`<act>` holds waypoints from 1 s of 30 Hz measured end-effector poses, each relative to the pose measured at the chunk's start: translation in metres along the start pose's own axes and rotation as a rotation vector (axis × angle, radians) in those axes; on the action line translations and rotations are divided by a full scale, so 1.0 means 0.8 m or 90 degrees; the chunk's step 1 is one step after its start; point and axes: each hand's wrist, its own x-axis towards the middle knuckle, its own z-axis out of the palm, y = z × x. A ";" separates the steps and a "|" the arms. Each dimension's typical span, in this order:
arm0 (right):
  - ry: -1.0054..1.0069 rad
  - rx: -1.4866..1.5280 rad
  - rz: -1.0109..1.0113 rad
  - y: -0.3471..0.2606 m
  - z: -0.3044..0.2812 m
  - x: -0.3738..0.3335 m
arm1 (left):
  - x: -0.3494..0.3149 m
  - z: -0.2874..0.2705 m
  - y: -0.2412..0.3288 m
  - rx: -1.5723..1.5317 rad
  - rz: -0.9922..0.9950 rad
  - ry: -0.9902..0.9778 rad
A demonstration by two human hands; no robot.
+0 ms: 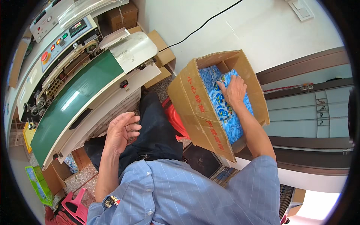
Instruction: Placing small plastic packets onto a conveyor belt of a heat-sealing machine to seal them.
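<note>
My right hand [235,91] reaches into a tall brown cardboard box [189,101] on the right. Its thumb and fingers grip a few blue-and-white packets [222,98] with round printed figures on them. More blue striped packets [234,129] lie in rows beneath and beside the hand. The undersides of the fingers are hidden. In front of my body, my left hand [122,129] is raised above my dark trousers. It holds nothing, and its fingers are loosely bent and apart.
At the left stands a machine with a green conveyor belt [77,101], rollers, and a red button [45,57]. A red plastic stool [175,118] is beside the box. Lower left are a green basket [39,185] and a pink chair [77,206]. A black cable [202,26] crosses the wall.
</note>
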 end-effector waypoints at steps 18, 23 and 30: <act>-0.149 0.167 -0.184 0.012 0.027 0.025 | 0.000 -0.012 -0.006 -0.004 -0.010 0.006; -0.094 0.262 -0.192 0.035 -0.002 0.036 | 0.002 -0.001 0.000 0.023 -0.010 0.004; -0.003 0.366 -0.238 0.036 -0.139 0.062 | 0.035 0.069 0.040 0.203 0.092 -0.090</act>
